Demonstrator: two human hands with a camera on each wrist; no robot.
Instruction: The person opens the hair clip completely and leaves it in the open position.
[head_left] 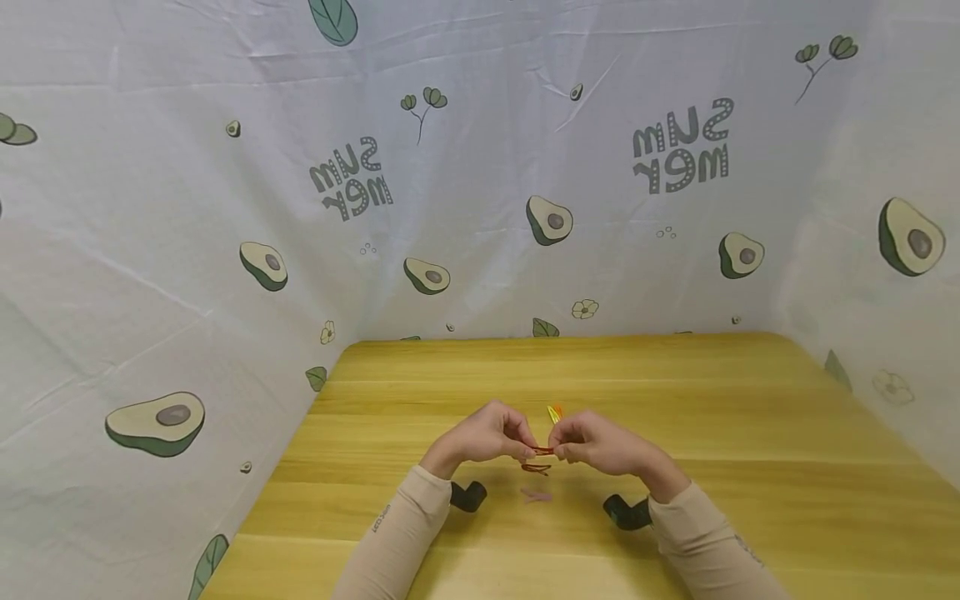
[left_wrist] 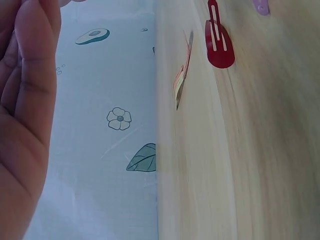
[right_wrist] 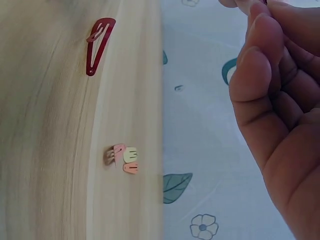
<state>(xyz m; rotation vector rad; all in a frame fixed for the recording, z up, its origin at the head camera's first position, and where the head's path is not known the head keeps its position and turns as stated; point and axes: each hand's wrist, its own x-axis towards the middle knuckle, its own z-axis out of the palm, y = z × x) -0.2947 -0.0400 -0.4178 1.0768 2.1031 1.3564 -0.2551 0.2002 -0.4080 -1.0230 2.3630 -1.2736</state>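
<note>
Both hands meet over the table and hold a thin red snap hair clip between them. My left hand pinches its left end between thumb and fingers. The other end is pinched by my right hand. Below the fingertips in the head view, a second red snap hair clip lies on the wood, shown open in the right wrist view. Nearer the body is a light purple clip. Small yellow, orange and pink clips sit together beyond the hands. The held clip is mostly out of both wrist views.
The wooden table reaches back to a white cloth printed with avocados, which also rises on both sides. A black bent piece shows by the left wrist, and another black bent piece by the right wrist.
</note>
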